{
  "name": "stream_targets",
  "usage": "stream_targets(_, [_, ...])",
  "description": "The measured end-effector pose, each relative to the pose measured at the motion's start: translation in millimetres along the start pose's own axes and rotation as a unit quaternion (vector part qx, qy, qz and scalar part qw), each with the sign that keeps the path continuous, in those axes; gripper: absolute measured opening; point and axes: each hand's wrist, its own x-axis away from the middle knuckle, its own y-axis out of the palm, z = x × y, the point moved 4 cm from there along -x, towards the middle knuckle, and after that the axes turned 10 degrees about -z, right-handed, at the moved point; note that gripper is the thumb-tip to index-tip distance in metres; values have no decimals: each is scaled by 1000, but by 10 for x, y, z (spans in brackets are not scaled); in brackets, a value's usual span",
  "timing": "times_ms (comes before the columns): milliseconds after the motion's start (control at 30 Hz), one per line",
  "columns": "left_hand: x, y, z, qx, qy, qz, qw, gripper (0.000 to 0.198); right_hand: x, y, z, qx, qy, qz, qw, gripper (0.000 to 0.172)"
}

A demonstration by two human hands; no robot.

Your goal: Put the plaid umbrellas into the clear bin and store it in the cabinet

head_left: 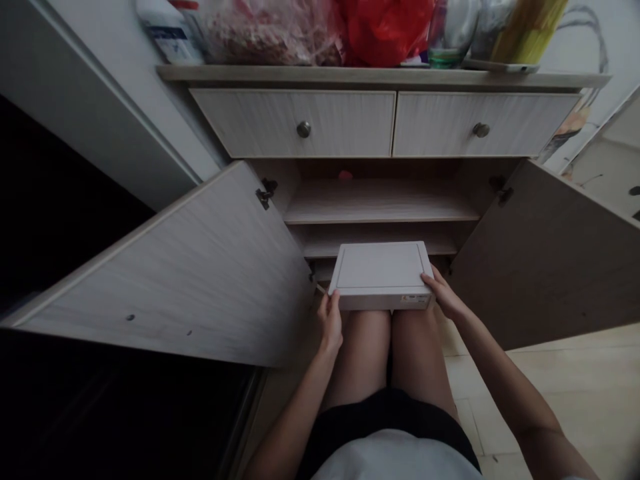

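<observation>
A flat white rectangular box (380, 275) with a small label on its near side rests at my knees, in front of the lower cabinet shelf. My left hand (330, 322) grips the box's left side near the front corner. My right hand (443, 294) holds its right side, with the fingers along the near edge. The box's far edge lies close to the shelf opening and hides part of the lowest shelf. Its underside is hidden.
Two pale wood-grain cabinet doors (165, 273) swing open on both sides of the shelves (383, 202). Above are two drawers (300, 127) with round metal knobs. The countertop (380, 73) holds bags and bottles. A tiled floor (550, 393) lies to my right.
</observation>
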Motion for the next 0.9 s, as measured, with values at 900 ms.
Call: stream_targets(900, [-1815, 896, 1018, -62, 189, 4, 980, 29, -2142, -374, -917, 44, -57, 84, 994, 29])
